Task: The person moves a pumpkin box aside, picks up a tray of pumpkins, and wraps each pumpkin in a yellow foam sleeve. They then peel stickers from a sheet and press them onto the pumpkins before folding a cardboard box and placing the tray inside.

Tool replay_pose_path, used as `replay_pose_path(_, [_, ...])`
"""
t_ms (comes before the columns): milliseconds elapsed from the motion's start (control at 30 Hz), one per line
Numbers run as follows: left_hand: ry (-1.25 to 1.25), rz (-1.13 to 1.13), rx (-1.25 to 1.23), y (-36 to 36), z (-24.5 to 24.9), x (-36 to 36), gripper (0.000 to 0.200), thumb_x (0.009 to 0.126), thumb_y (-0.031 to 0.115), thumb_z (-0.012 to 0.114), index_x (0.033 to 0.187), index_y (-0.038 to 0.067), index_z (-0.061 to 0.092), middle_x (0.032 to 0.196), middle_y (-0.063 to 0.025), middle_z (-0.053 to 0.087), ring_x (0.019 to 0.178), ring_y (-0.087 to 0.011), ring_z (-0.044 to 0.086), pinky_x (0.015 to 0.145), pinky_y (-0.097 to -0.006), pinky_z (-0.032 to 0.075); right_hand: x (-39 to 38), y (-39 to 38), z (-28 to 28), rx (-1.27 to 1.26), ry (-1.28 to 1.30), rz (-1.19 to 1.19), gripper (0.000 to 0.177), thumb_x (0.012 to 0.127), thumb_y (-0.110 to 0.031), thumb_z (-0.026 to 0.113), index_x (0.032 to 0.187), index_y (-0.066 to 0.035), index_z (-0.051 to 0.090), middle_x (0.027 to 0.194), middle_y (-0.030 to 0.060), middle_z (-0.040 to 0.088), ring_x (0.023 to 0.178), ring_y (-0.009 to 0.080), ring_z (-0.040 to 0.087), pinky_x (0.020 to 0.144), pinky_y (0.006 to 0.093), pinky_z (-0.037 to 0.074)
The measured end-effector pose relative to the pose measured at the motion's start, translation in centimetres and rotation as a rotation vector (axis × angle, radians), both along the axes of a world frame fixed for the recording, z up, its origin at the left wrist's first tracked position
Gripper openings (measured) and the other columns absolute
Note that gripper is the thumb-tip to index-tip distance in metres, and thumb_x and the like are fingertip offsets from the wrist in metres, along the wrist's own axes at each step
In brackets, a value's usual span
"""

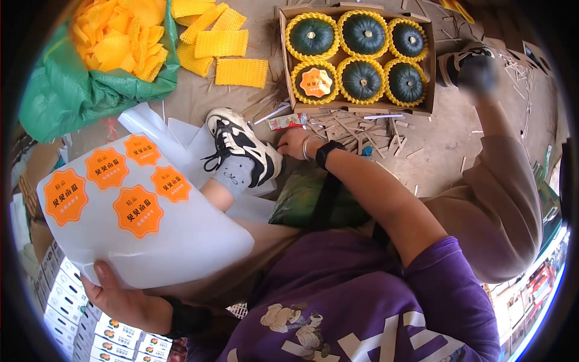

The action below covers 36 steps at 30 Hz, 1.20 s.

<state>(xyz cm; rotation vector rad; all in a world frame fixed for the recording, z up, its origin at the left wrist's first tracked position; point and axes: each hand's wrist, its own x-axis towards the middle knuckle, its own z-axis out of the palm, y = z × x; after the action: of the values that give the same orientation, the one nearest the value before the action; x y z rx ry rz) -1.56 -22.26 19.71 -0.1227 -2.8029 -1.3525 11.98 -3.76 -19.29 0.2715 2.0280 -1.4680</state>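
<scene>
My left hand (120, 301) grips the lower edge of a white sticker sheet (199, 253), thumb on top. Several orange scalloped stickers (139, 211) with Chinese lettering are on the sheet. My right hand (295, 143) is low, beside the heel of my black and white shoe (241, 145). Its fingers look curled in, and their tips are partly hidden. Beyond it, a cardboard box (362, 110) holds several dark green squashes (363, 79) in yellow foam nets. The front left squash bears an orange sticker (316, 82).
A green sack (108, 99) overflows with yellow foam nets (117, 36), and more nets (241, 71) lie beside it. Paper strips (368, 130) and a small red packet (286, 122) litter the floor. Stacked white cartons (114, 332) stand at lower left. My other foot (464, 66) is right of the box.
</scene>
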Motion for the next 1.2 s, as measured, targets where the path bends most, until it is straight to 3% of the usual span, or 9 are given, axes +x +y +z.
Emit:
replay_pose_path(300, [-0.043,-0.031,0.028,1.4,-0.5,0.4,0.033,0.088,0.016,0.062,0.113,-0.005,0.055,0.101,-0.0139,0.063,0.089,-0.0196,0.061,0.079,-0.0300,0.050,0.0,-0.9,-0.1,0.004,0.044,-0.078,0.026,0.082,-0.027,0.057,0.093,-0.006,0.069,0.090,0.0150,0.066,0.089,0.0332,0.061,0.082,0.0393,0.047])
replay_pose_path(467, [-0.087,-0.077,0.023,0.8,-0.4,0.2,0.035,0.088,0.015,0.062,0.115,-0.005,0.055,0.103,-0.0133,0.062,0.089,-0.0190,0.062,0.078,-0.0285,0.050,-0.6,-2.4,-1.4,0.199,0.083,0.067,0.024,0.083,-0.024,0.054,0.087,-0.005,0.069,0.088,0.0163,0.066,0.087,0.0335,0.062,0.081,0.0404,0.048])
replay_pose_path(767, [0.066,0.078,0.038,1.6,-0.8,-0.2,0.037,0.088,0.013,0.061,0.118,-0.006,0.051,0.106,-0.0144,0.061,0.090,-0.0190,0.061,0.078,-0.0289,0.051,-0.4,-2.4,-0.5,0.239,0.096,0.067,0.024,0.084,-0.023,0.052,0.088,-0.006,0.068,0.084,0.0146,0.067,0.082,0.0329,0.064,0.076,0.0410,0.049])
replay_pose_path(800, [0.066,0.045,0.128,1.8,-0.9,-0.2,0.037,0.089,0.014,0.061,0.119,-0.005,0.051,0.108,-0.0147,0.061,0.091,-0.0198,0.061,0.079,-0.0295,0.051,-0.3,-2.0,-0.6,0.240,0.096,0.066,0.024,0.084,-0.023,0.052,0.088,-0.006,0.068,0.084,0.0146,0.067,0.082,0.0329,0.064,0.076,0.0410,0.049])
replay_pose_path(867, [0.067,0.011,0.217,1.7,-1.3,-0.6,0.037,0.089,0.015,0.061,0.120,-0.003,0.051,0.109,-0.0150,0.060,0.093,-0.0206,0.061,0.079,-0.0301,0.051,0.2,-1.0,-0.9,-0.022,0.003,-0.045,0.026,0.083,-0.022,0.053,0.096,-0.004,0.067,0.082,0.0133,0.068,0.075,0.0258,0.067,0.073,0.0362,0.051])
replay_pose_path(900, [0.061,-0.022,0.243,1.2,-1.8,-1.0,0.036,0.090,0.017,0.060,0.118,-0.005,0.052,0.107,-0.0146,0.060,0.093,-0.0196,0.060,0.081,-0.0297,0.050,0.2,-1.0,-0.3,-0.022,0.004,-0.046,0.026,0.083,-0.022,0.053,0.096,-0.004,0.067,0.082,0.0133,0.068,0.075,0.0258,0.067,0.073,0.0362,0.051])
replay_pose_path(967, [0.059,-0.064,0.280,0.7,-2.4,-1.3,0.036,0.091,0.018,0.060,0.116,-0.007,0.052,0.106,-0.0142,0.061,0.094,-0.0185,0.060,0.082,-0.0294,0.049,0.0,-0.3,0.9,-0.158,-0.238,0.067,0.028,0.082,-0.018,0.056,0.102,-0.001,0.065,0.079,0.0110,0.069,0.068,0.0180,0.068,0.066,0.0311,0.053])
replay_pose_path(1067, [0.018,-0.088,0.183,0.6,-2.6,-1.2,0.034,0.091,0.019,0.059,0.113,-0.007,0.054,0.105,-0.0139,0.061,0.095,-0.0176,0.059,0.084,-0.0297,0.048,0.7,-0.8,-0.7,-0.332,-0.353,-0.128,0.026,0.082,-0.013,0.060,0.103,0.002,0.064,0.079,0.0092,0.069,0.067,0.0144,0.068,0.061,0.0284,0.054])
replay_pose_path(1200, [-0.024,-0.170,0.148,0.5,-2.5,-1.0,0.029,0.093,0.018,0.057,0.113,-0.004,0.055,0.106,-0.0121,0.062,0.093,-0.0162,0.060,0.083,-0.0286,0.048,0.9,-1.0,-0.8,-0.371,-0.369,-0.216,0.026,0.081,-0.012,0.061,0.103,0.002,0.064,0.077,0.0087,0.069,0.067,0.0153,0.068,0.059,0.0290,0.054])
